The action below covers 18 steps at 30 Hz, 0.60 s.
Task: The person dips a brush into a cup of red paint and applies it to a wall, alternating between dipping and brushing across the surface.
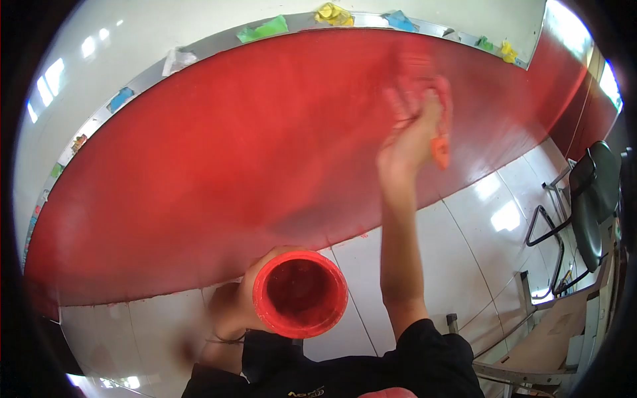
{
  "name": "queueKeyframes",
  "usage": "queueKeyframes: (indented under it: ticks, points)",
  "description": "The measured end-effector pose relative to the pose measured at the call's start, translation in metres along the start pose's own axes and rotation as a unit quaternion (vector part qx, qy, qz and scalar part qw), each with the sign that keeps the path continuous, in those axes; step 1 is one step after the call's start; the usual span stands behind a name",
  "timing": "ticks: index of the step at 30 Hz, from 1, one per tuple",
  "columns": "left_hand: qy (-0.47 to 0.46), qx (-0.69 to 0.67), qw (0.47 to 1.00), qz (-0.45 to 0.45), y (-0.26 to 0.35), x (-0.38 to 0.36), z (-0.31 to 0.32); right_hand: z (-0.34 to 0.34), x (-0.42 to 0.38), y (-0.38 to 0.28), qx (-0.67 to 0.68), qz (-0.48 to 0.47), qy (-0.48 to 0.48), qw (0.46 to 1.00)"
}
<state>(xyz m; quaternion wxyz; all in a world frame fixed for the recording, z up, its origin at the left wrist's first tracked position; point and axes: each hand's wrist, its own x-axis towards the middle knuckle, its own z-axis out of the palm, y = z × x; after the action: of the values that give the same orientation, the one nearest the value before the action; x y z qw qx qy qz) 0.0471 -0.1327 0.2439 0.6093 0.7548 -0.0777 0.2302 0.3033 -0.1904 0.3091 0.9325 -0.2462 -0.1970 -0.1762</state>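
My right hand (pixel 419 123), smeared by motion and stained red, is closed around a paintbrush (pixel 440 152) with an orange handle end. The blurred brush head reaches up against the red wall (pixel 219 146), near its upper edge. Close to my body, my left hand (pixel 260 268) holds a red-rimmed paint container (pixel 337 292) from its left side; most of the fingers are hidden behind it. Dark red paint (pixel 298 292) shows inside the container. The red on the wall looks brighter in the middle and darker toward the bottom and right.
Above the red area runs a pale ledge (pixel 229 36) with crumpled coloured pieces, among them a green one (pixel 263 28) and a yellow one (pixel 334 14). White floor tiles (pixel 458 245) lie below. A black chair (pixel 587 205) and a table frame (pixel 524 375) stand at right.
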Motion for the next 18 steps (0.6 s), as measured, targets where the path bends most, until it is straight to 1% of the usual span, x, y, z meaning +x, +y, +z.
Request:
queueKeyframes:
  ticks: [1, 3, 4, 6, 7, 9, 11, 13, 15, 17, 18]
  points:
    - [0.001, -0.016, 1.0, 0.006, 0.0, -0.001, 0.0, 0.016, -0.027, -0.001, -0.005, 0.013, -0.04, 0.999]
    - [-0.001, -0.049, 0.999, 0.016, 0.001, -0.002, 0.001, 0.035, -0.069, -0.006, -0.049, 0.058, -0.165, 0.983]
    - [-0.003, -0.065, 0.998, 0.022, 0.001, -0.002, 0.001, 0.041, -0.075, -0.005, -0.047, 0.057, -0.165, 0.984]
    - [-0.007, -0.099, 0.995, 0.032, 0.002, -0.003, 0.001, 0.047, -0.082, -0.005, -0.034, 0.033, -0.231, 0.972]
    - [-0.01, -0.115, 0.993, 0.036, 0.003, -0.004, 0.001, 0.045, -0.076, -0.005, -0.033, 0.031, -0.228, 0.973]
    - [-0.016, -0.147, 0.988, 0.045, 0.004, -0.005, 0.001, 0.032, -0.046, -0.008, 0.004, 0.08, -0.122, 0.989]
    - [-0.025, -0.179, 0.982, 0.054, 0.005, -0.007, 0.001, 0.012, -0.012, -0.009, -0.022, 0.021, -0.048, 0.998]
    - [-0.039, -0.214, 0.974, 0.058, 0.006, -0.009, 0.0, -0.017, 0.036, -0.006, 0.018, -0.037, -0.001, 0.999]
    - [-0.056, -0.236, 0.969, 0.054, 0.006, -0.013, -0.001, -0.045, 0.083, -0.01, 0.011, -0.082, 0.043, 0.996]
    - [-0.007, -0.193, 0.981, -0.017, 0.004, -0.027, -0.007, -0.065, 0.113, -0.019, -0.007, -0.094, 0.063, 0.994]
    - [-0.012, -0.191, 0.981, -0.016, 0.003, -0.033, -0.008, -0.071, 0.121, -0.023, -0.021, -0.1, 0.078, 0.992]
